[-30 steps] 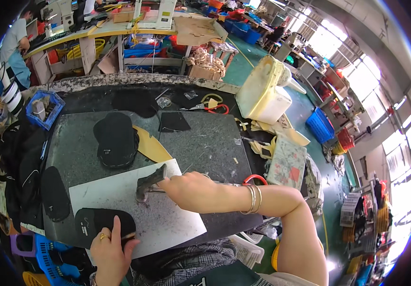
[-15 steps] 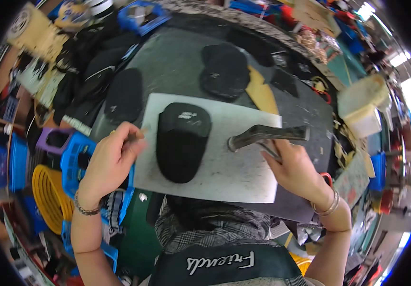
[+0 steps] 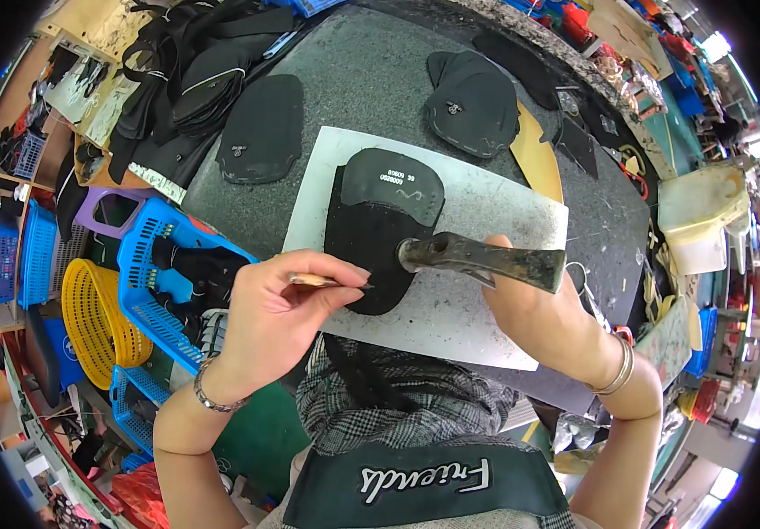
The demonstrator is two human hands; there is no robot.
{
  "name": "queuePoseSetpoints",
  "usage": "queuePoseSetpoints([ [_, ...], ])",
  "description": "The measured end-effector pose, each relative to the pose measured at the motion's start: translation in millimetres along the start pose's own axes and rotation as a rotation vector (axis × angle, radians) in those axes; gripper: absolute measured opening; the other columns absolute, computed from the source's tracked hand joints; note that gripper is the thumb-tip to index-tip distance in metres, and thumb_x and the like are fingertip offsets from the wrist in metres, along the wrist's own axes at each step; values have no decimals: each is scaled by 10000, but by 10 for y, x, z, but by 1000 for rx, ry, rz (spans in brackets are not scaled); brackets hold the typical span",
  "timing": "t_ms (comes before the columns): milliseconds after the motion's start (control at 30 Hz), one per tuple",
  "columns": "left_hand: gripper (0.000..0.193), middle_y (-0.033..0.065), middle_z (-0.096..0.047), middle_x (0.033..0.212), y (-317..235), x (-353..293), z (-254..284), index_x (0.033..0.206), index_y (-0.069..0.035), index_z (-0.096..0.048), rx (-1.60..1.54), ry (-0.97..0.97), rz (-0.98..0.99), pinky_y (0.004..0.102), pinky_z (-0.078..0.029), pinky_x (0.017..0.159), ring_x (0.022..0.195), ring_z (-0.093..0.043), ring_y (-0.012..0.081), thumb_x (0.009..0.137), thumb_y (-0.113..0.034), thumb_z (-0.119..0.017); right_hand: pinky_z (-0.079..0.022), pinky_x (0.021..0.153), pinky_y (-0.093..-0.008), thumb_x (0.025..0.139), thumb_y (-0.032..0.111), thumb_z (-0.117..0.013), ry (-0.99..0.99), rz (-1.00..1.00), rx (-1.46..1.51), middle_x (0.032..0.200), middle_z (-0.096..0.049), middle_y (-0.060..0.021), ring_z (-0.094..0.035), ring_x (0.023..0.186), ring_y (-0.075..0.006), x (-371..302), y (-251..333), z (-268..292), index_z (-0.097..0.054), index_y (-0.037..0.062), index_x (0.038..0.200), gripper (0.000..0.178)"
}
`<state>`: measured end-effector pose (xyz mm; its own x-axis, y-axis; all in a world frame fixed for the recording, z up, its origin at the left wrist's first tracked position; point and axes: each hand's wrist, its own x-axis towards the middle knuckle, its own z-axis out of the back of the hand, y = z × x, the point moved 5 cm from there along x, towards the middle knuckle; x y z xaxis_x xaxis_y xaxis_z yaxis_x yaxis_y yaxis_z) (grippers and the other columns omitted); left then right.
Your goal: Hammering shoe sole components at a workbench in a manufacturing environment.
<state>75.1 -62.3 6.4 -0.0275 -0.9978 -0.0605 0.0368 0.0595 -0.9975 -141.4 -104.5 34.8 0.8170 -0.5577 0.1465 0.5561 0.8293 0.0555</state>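
Note:
A black rounded flat piece (image 3: 366, 234) with a dark grey patch and pale print at its far end lies on a pale board (image 3: 477, 326). Over its near end my left hand (image 3: 278, 309) pinches a thin tan stick (image 3: 314, 280) between thumb and fingers, its dark tip close to the piece. My right hand (image 3: 539, 309) is wrapped round a hammer, whose worn metal head (image 3: 486, 257) hangs above the board. The hammer's round face reaches over the piece's right edge. Its handle is mostly hidden by the hand.
Other black rounded pieces lie on the dark tabletop (image 3: 353, 79), one at left (image 3: 262, 130) and a stack at right (image 3: 474, 106) beside a yellow strip (image 3: 539, 154). Black goods (image 3: 208, 84) pile up far left. Blue (image 3: 146, 264) and yellow baskets (image 3: 89, 331) stand at left.
My left hand has come from the board's left edge onto the black piece. The hammer has moved left to the piece's edge. The whole view has shifted too.

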Motion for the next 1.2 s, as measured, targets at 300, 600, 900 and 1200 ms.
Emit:
queuePoseSetpoints([
  [300,124,114,-693,907,126,35,-121,894,44,-622,159,80,103,237,-527,768,829,-659,126,808,131,-602,-476,466,-345,754,25,-595,-42,-75,41,672,-553,-114,-585,529,-254,-41,-34,-47,-519,-78,1143,410],
  [600,104,88,-683,846,52,87,-160,898,38,-596,382,144,27,236,-527,743,818,-655,114,817,100,-616,-484,538,-442,812,116,-622,34,-189,324,668,-592,-165,-581,554,-391,106,-147,190,-539,26,1002,225],
  [900,62,72,-674,833,152,132,-167,865,41,-616,94,86,111,232,-529,734,805,-650,108,819,70,-646,-329,493,-261,790,3,-698,-148,-206,355,608,-461,-56,-368,524,-102,195,-105,680,-581,-53,1044,285],
  [1200,59,85,-595,743,35,113,-226,829,16,-597,329,88,-175,258,-483,565,627,-624,176,807,21,-652,-459,676,-260,801,-11,-690,-243,-158,523,860,-620,-123,-528,722,-128,169,-81,709,-577,-55,1084,307],
])
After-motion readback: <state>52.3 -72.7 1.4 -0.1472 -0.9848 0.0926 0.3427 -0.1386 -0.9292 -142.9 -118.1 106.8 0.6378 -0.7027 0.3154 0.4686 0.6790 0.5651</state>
